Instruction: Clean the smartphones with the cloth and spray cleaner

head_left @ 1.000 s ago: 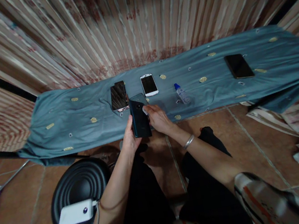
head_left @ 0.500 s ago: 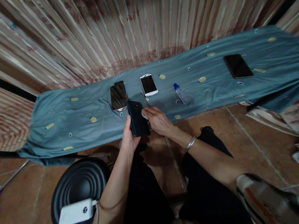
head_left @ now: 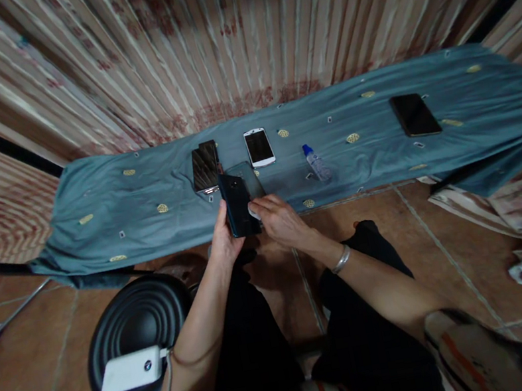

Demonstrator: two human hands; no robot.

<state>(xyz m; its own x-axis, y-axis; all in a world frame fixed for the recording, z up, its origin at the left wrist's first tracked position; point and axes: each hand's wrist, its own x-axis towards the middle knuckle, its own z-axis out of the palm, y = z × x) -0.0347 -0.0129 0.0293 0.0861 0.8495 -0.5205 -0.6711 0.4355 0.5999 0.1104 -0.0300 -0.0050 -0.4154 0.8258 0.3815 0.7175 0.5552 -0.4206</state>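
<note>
My left hand (head_left: pixel 226 238) grips a dark smartphone (head_left: pixel 239 206) by its left edge, its back with the camera facing up. Pinched in my right hand (head_left: pixel 281 220) is a small white wiping pad (head_left: pixel 252 210), pressed at the phone's right edge; its material cannot be made out. Behind the phone, partly hidden by it, a clear phone case (head_left: pixel 248 176) lies on the cloth. Just left of that rest dark phones (head_left: pixel 204 168), overlapping each other. A white phone (head_left: pixel 259 147) lies screen up farther back. To the right is a small bottle with a blue cap (head_left: pixel 317 164).
A blue-green patterned cloth (head_left: pixel 367 166) covers the low bench. At its right end lies a black tablet-like device (head_left: pixel 415 115). A white power bank (head_left: pixel 129 372) with a cable sits on a round black stool (head_left: pixel 133 312) by my left arm. Striped curtains hang behind.
My right hand has slid slightly down and toward me along the phone's right edge with the white pad. The phone has shifted a little left, showing more of the clear case.
</note>
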